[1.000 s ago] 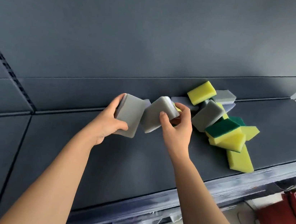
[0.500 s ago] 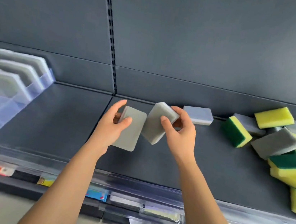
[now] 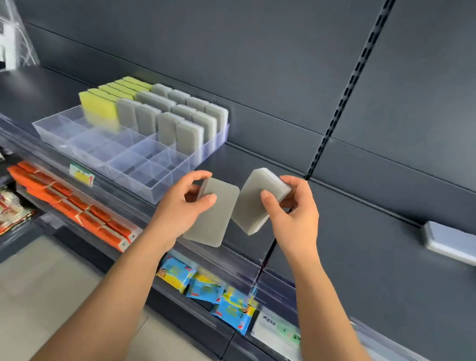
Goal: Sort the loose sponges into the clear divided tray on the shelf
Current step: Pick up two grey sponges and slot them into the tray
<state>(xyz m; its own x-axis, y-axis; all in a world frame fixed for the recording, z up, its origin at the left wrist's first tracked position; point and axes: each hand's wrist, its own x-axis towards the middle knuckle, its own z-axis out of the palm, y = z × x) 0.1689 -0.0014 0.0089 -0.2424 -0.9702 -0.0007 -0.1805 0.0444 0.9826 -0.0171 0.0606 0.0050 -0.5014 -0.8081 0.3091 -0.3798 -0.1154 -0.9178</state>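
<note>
Two grey sponges held in the air, one per hand, just right of clear tray (image 3: 130, 163)
Left hand (image 3: 182, 206) pinches upright sponge (image 3: 215, 219) by its top-left corner; right hand (image 3: 297, 218) grips tilted sponge (image 3: 253, 203) at its upper end; both rounded rectangles, nearly touching; one pale sponge (image 3: 453, 247) lies well apart on shelf (image 3: 370, 267); tray's back rows hold yellow and grey sponges.

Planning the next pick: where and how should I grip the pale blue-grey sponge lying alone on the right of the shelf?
Come from above and in front, and pinch the sponge across its two short ends. It lies flat with its far long edge close against the back panel, so fingers likely have little room behind it, while both ends stand free.
</note>
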